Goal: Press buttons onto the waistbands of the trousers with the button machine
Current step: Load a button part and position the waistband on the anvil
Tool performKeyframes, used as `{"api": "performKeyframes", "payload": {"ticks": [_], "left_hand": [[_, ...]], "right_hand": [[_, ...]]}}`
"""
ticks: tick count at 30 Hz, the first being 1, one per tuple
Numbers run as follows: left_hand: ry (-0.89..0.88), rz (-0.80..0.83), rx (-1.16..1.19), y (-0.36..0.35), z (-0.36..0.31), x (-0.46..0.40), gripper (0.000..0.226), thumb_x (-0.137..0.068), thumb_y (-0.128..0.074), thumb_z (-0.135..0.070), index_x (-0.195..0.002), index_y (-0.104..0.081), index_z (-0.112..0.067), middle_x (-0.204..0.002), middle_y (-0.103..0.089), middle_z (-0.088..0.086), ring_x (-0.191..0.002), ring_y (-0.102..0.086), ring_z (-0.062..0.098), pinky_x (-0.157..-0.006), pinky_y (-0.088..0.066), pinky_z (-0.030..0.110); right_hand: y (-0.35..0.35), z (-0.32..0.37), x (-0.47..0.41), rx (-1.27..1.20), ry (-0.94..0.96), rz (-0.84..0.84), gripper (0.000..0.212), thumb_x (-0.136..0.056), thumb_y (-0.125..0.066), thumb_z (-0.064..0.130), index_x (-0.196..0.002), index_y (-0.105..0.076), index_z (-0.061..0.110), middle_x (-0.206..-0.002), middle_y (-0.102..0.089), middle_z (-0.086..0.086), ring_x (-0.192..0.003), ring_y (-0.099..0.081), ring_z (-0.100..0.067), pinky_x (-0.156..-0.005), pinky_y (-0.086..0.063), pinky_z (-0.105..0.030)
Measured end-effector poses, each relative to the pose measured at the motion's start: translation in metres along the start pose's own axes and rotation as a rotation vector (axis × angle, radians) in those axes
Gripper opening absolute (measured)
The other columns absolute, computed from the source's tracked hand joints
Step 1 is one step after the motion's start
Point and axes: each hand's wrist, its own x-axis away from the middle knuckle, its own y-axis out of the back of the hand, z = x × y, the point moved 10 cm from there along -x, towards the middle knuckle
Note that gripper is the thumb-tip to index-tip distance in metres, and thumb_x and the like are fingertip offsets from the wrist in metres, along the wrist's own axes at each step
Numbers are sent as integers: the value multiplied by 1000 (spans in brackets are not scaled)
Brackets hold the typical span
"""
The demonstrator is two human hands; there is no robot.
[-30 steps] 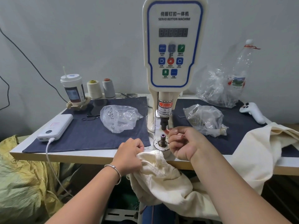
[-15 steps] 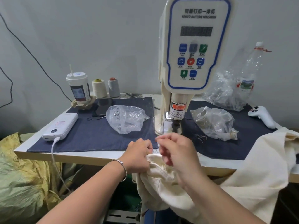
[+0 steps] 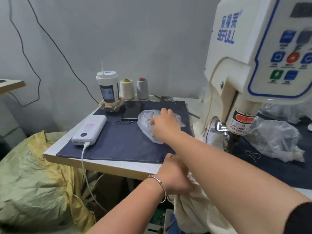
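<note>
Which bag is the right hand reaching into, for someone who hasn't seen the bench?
Start at the button machine. On the dark cloth to its left lies a clear plastic bag, under the right hand. It holds small shiny metal pieces.

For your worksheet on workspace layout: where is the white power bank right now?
In the head view, the white power bank lies on the left part of the dark cloth mat, near the table's front-left edge, left of the clear plastic bag.
</note>
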Motion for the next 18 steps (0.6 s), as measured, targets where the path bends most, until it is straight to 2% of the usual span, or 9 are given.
{"api": "performKeyframes", "payload": {"ticks": [3,6,8,11,16,18], "left_hand": [[-58,-82,15,10,-4,3,47,-74,-64,-22,-55,-21,-28,-57,-26,-12,-65,-26,19,-68,-18,31],[-67,-76,29,9,-4,5,48,-75,-63,-18,-54,-20,-25,-57,-24,-10,-64,-22,17,-66,-13,31],[-51,-65,17,8,-2,5,48,-77,-62,-17,-56,-19,-21,-57,-24,-7,-64,-22,16,-62,-16,34],[-4,-74,76,7,3,5,50,-78,-66,-13,-60,-20,-22,-61,-30,-1,-66,-27,18,-62,-22,27],[18,-68,88,9,4,7,38,-78,-68,-14,-61,-34,-18,-64,-41,3,-68,-36,22,-67,-28,27],[11,-49,64,8,3,7,27,-79,-67,-16,-64,-44,-13,-67,-44,5,-73,-41,25,-76,-34,32]], "right_hand": [[-8,-8,-19,75,-87,20,37,-87,-57,19,-123,-60,25,-129,-39,-5,-121,-35,-24,-78,-32,-33],[-13,-13,-36,2,-153,31,35,-90,-54,17,-124,-60,21,-128,-42,-4,-123,-36,-23,-77,-31,-34],[-15,-14,-41,-6,-181,21,33,-90,-54,16,-121,-60,17,-126,-45,-4,-122,-38,-23,-75,-32,-35],[-21,-15,-44,11,-200,37,33,-87,-57,15,-120,-59,14,-126,-47,-7,-120,-41,-25,-76,-35,-34],[-30,-15,-48,-13,-225,77,38,-83,-63,11,-121,-59,15,-127,-46,-8,-120,-42,-27,-78,-39,-33],[-30,-17,-49,-35,-229,63,37,-84,-61,10,-121,-60,15,-126,-47,-8,-120,-42,-27,-76,-38,-32]]}}
